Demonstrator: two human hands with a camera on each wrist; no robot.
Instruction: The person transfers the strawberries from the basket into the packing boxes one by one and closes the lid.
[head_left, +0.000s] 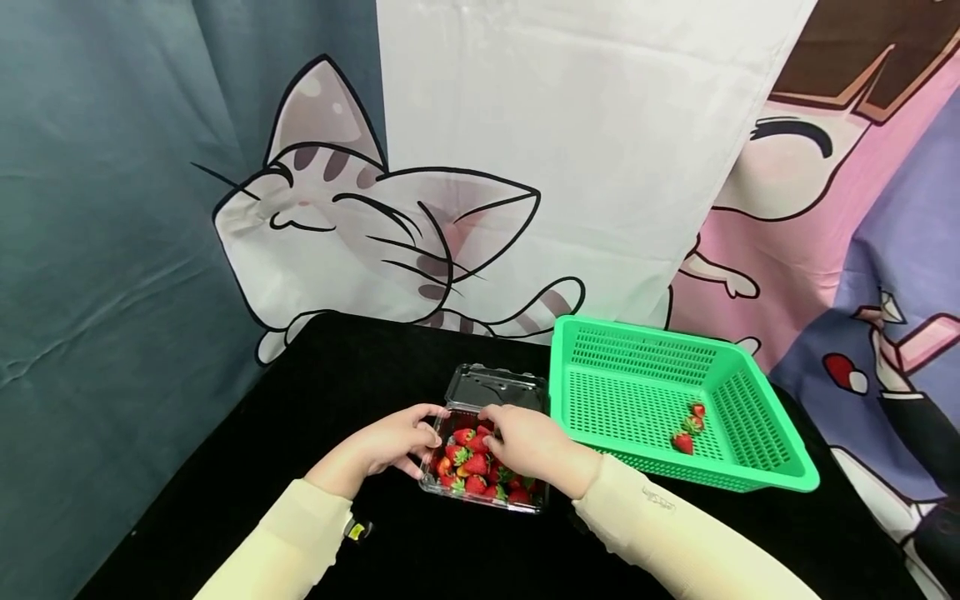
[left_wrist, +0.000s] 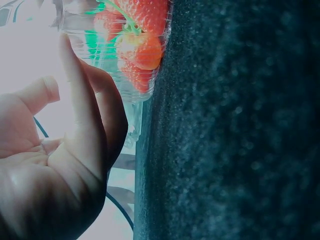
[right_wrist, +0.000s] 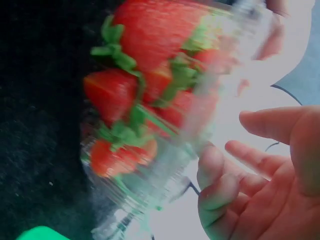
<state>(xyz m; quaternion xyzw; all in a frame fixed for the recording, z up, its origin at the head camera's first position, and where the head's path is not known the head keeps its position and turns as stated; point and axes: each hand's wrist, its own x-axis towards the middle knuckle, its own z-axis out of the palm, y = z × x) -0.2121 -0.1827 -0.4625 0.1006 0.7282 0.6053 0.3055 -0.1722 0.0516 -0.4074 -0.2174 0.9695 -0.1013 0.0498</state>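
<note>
A clear plastic clamshell box full of red strawberries sits on the black cloth, its lid folded back. My left hand is at the box's left side; in the left wrist view a fairly straight finger reaches to the clear wall. Over the box's right part is my right hand, its fingertips among the top berries in the head view. The right wrist view shows thumb and fingers spread beside the box, with no berry visible between them. Some right fingertips are hidden in the head view.
A green plastic basket stands to the right, close to the box. Several strawberries lie inside it, toward its right. Behind the black-covered table hangs a cartoon-printed curtain.
</note>
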